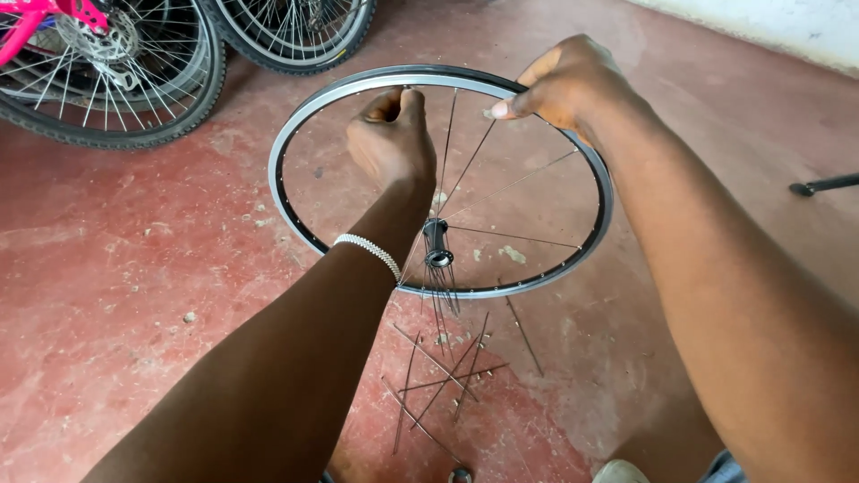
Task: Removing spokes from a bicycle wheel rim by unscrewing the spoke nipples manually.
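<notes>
1. At the rim's far edge, the right hand (565,85) pinched the bare black-and-silver aluminium bicycle rim (295,134), thumb and fingers clenched over it; the wheel stood tilted above the red concrete floor (134,286).
2. Inside the hoop, the left hand (391,139) was curled near the top, seemingly around a thin steel spoke (445,148); whether it truly gripped, I could not tell.
3. Only a few spokes tied the rim to the small black hub (438,243), so the hub could have swung and bent them.
4. Loose spokes (438,376) lay scattered below; a slipping rim could have dropped onto them or rolled toward the parked bicycle wheels (116,80).
</notes>
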